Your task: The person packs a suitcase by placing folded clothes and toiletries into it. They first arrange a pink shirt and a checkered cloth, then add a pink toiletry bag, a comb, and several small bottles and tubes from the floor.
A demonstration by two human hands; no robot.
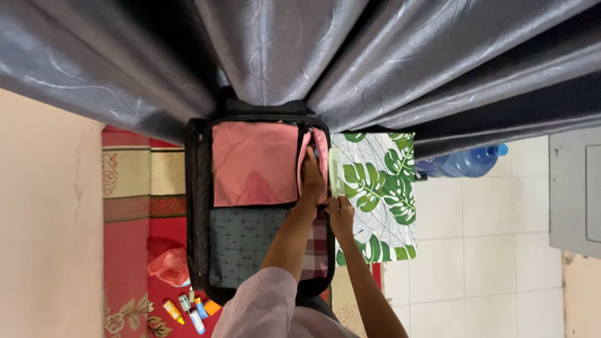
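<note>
A black suitcase (195, 200) lies open on the floor. It holds a folded pink cloth (253, 163), a grey-green patterned cloth (241, 241) and a red plaid cloth (317, 247). My left hand (311, 175) reaches into the far right corner of the suitcase. Its fingers are closed on a narrow pink cloth (321, 147) there. My right hand (341, 213) sits at the suitcase's right rim. Its fingers are curled on the edge of a white cloth with green leaf print (382, 188) lying beside the case.
Grey curtains (350, 56) hang over the far end of the suitcase. A red patterned rug (134, 206) lies beneath, with a pink plastic bag (169, 266) and several small bottles (191, 310) on it. On the right are a blue water jug (469, 163) on white tiles and a grey cabinet (576, 194).
</note>
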